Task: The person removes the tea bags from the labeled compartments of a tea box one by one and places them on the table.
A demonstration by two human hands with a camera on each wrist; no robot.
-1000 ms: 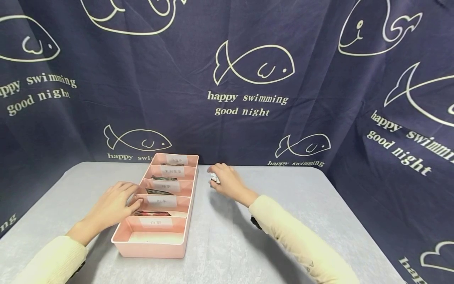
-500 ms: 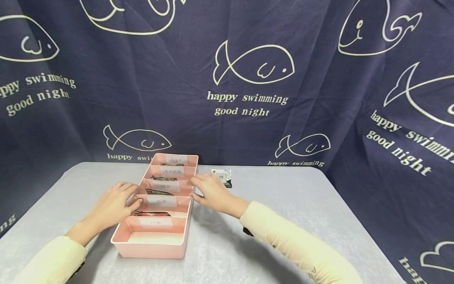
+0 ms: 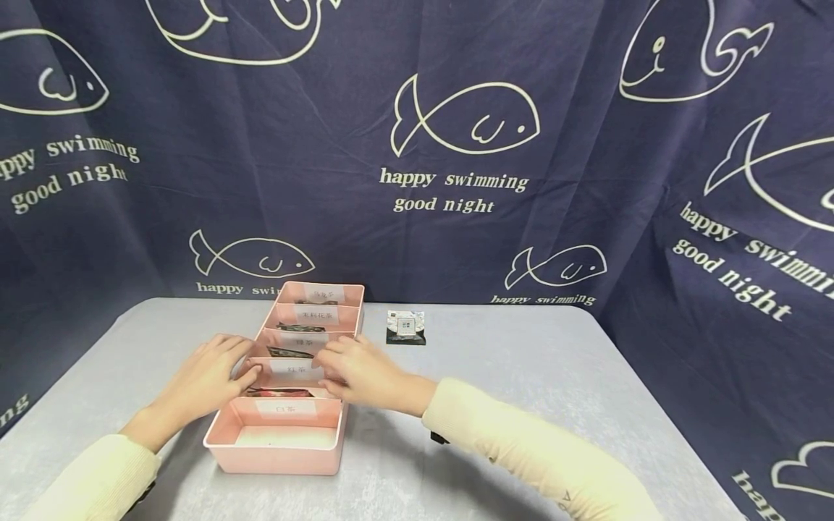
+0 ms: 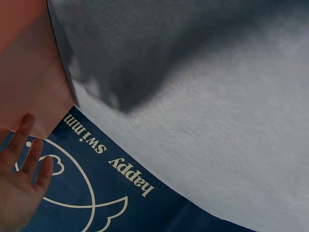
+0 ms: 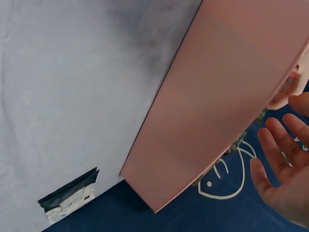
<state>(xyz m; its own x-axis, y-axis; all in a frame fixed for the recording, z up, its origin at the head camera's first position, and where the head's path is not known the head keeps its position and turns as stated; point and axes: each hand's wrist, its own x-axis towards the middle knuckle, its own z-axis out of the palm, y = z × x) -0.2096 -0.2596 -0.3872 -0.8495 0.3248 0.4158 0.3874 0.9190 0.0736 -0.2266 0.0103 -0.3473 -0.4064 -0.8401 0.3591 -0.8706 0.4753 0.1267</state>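
Observation:
A long pink divided box stands on the table, with labelled compartments running front to back. My left hand is at its left rim, fingers relaxed, holding nothing visible; the left wrist view shows those fingers spread beside the pink wall. Over the right rim, near the middle compartments, reaches my right hand. In the right wrist view its fingers are loosely bent with nothing between them. A red packet and a dark green packet stand in separate compartments.
A black-and-white sachet lies flat on the grey table, right of the box's far end. Farther compartments hold another dark packet. A navy curtain with fish drawings hangs behind the table.
My right hand has let go of the black-and-white sachet, leaving it on the table, and has moved left and nearer, over the box. The left hand stays put.

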